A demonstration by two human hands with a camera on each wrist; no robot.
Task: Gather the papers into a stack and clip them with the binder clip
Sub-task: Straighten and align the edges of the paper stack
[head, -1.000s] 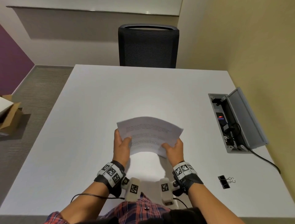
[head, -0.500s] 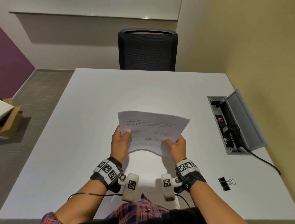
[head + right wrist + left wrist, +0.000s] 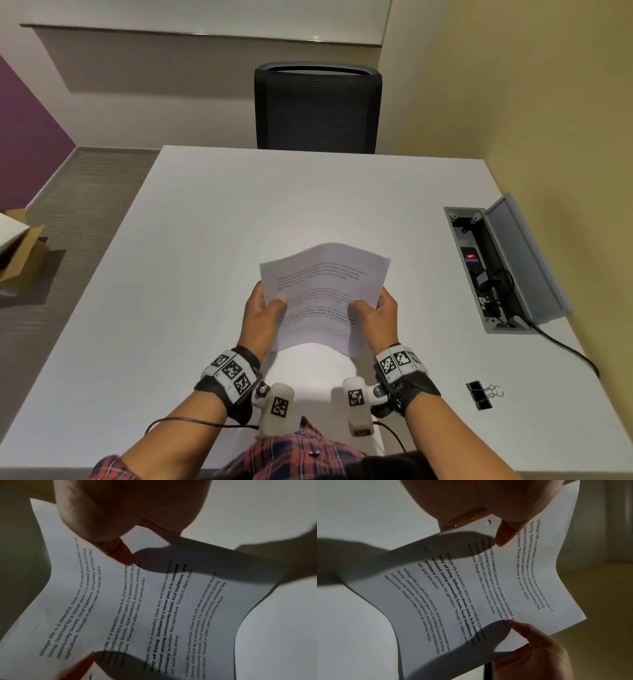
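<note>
White printed papers (image 3: pixel 322 291) (image 3: pixel 479 588) (image 3: pixel 137 608) are held upright above the white table (image 3: pixel 205 274), bowed between both hands. My left hand (image 3: pixel 265 313) (image 3: pixel 496 513) grips the left edge, thumb on the front. My right hand (image 3: pixel 375 313) (image 3: pixel 120 520) grips the right edge the same way; its thumb (image 3: pixel 520 627) shows low in the left wrist view. The sheets' lower edge hangs just above the table. A black binder clip (image 3: pixel 481 394) lies on the table to the right of my right wrist, apart from both hands.
An open cable box (image 3: pixel 493 270) with a raised grey lid is set into the table's right side, and a black cable (image 3: pixel 565 349) runs from it. A black chair (image 3: pixel 317 109) stands at the far edge. A cardboard box (image 3: pixel 17 246) sits on the floor at left.
The papers have been turned from lying wide to standing more upright and taller, and my hands have come closer together on their side edges.
</note>
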